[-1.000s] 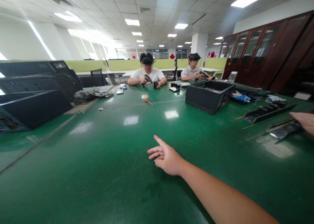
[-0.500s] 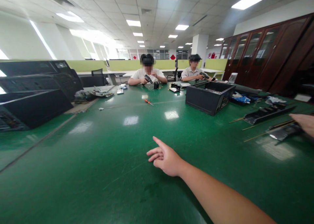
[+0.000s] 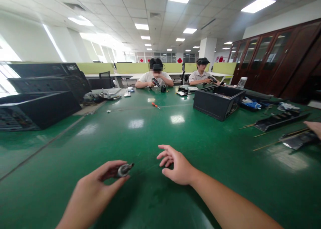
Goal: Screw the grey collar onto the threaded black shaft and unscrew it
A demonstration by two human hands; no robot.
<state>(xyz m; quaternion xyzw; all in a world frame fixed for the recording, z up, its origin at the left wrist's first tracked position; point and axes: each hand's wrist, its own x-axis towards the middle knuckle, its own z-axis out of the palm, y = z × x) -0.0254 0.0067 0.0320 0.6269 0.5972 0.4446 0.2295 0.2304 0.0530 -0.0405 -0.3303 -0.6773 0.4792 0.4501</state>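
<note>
My left hand reaches in from the lower left and pinches a small grey metal tool tip between thumb and fingers, just above the green table. My right hand hovers beside it at the middle, fingers spread and loosely curled, holding nothing. The two hands are a short gap apart.
A black open computer case stands at the right, with black panels and thin rods beyond it. Stacked black cases fill the left. A red screwdriver lies mid-table. Two people sit at the far end. Another person's hand shows at the right edge.
My left hand has come into view from the lower left, holding the small metal tool tip. My right hand's fingers have curled a little and its index no longer points.
</note>
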